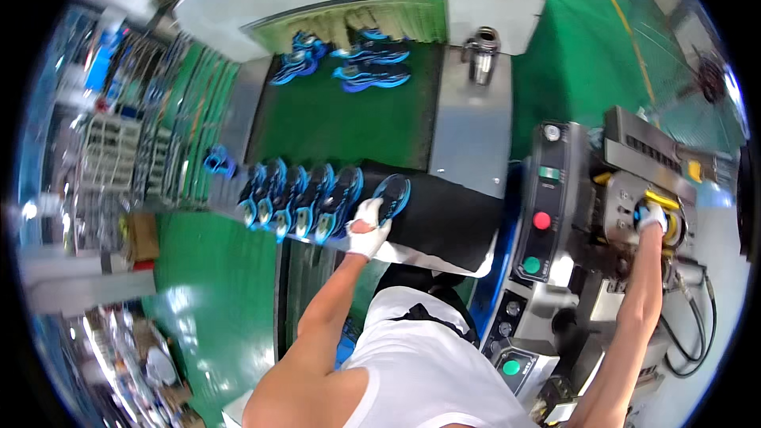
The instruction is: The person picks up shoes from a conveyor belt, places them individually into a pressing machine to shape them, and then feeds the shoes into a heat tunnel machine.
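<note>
In a white glove, my left hand (369, 230) is closed around the heel end of a black and blue sports shoe (393, 195) at the edge of a black mat (444, 222). Left of it stands a row of several similar shoes (319, 190), side by side. My right hand (653, 217), also gloved, reaches into a metal machine (646, 182) with yellow parts at the right. A bit of blue shows beside its fingers; the fingers themselves are partly hidden, so what they hold, if anything, cannot be made out.
A green conveyor belt (349, 127) carries more shoes (372, 75) out of a curtained opening. A metal flask (481, 55) stands on the steel ledge. Between me and the machine is a control panel (541, 198) with red and green buttons. Hoses (705, 325) hang at the far right.
</note>
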Motion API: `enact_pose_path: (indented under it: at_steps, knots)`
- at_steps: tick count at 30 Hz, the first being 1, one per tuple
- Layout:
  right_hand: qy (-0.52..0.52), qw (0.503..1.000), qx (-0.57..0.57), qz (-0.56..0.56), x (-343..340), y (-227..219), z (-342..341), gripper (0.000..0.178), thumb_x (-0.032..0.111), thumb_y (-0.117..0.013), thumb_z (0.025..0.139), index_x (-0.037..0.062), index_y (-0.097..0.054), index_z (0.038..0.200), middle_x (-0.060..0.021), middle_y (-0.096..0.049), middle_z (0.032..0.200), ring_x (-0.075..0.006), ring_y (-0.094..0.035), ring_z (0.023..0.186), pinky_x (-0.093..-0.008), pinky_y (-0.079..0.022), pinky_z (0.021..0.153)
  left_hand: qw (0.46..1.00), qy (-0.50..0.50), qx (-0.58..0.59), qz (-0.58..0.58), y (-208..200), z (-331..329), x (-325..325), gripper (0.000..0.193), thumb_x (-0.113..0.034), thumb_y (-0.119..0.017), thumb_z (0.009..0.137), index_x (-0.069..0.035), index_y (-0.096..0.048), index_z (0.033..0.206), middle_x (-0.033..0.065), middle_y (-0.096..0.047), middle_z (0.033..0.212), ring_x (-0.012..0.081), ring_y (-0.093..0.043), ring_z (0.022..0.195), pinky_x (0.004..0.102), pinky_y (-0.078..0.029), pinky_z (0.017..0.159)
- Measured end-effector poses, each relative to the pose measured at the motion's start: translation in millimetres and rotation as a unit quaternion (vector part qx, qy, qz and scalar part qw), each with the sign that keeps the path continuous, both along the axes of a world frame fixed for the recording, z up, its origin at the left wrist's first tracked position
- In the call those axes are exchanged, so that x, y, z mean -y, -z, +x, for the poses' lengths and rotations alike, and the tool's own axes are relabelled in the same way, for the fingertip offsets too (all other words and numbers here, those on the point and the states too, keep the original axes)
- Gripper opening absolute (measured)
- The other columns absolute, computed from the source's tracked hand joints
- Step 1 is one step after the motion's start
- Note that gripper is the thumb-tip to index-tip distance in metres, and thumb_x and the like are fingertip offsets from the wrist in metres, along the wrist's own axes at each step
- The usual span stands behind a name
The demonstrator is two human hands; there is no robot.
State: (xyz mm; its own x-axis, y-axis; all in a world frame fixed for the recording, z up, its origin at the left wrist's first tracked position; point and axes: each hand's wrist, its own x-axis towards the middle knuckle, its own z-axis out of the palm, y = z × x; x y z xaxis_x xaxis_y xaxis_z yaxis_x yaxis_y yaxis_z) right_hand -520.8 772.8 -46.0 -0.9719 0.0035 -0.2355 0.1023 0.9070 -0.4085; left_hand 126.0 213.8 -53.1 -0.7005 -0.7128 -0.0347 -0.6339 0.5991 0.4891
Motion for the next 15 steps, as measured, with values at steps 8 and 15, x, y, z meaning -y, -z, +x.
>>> enact_pose_path:
  at_steps: [8, 15]
  knots:
    - [0.228, 0.892, -0.059, -0.386, 23.9, -84.6, 47.8, 0.038, 0.034, -0.079, 0.089, 0.0044, -0.066, 0.110, -0.0072, -0.067, 0.098, -0.0206, -0.065, 0.079, -0.0377, -0.056, 0.073, 0.994, -0.025, -0.099, 0.038, 29.3, 17.0, 10.8, 0.049, -0.016, -0.078, 0.080, -0.005, -0.064, 0.125, 0.0204, -0.061, 0.137, 0.0373, -0.059, 0.127, 0.0428, -0.047, 0.109]
    - [-0.038, 0.958, -0.239, -0.155, 244.5, -206.1, 346.5, 0.078, 0.031, -0.068, 0.098, -0.0021, -0.032, 0.158, -0.0239, -0.039, 0.161, -0.0307, -0.043, 0.146, -0.0417, -0.032, 0.120, 0.993, -0.026, -0.078, 0.082, 25.9, 37.3, 28.0, 0.051, -0.014, -0.080, 0.077, -0.003, -0.063, 0.124, 0.0222, -0.059, 0.135, 0.0408, -0.053, 0.129, 0.0468, -0.040, 0.115]
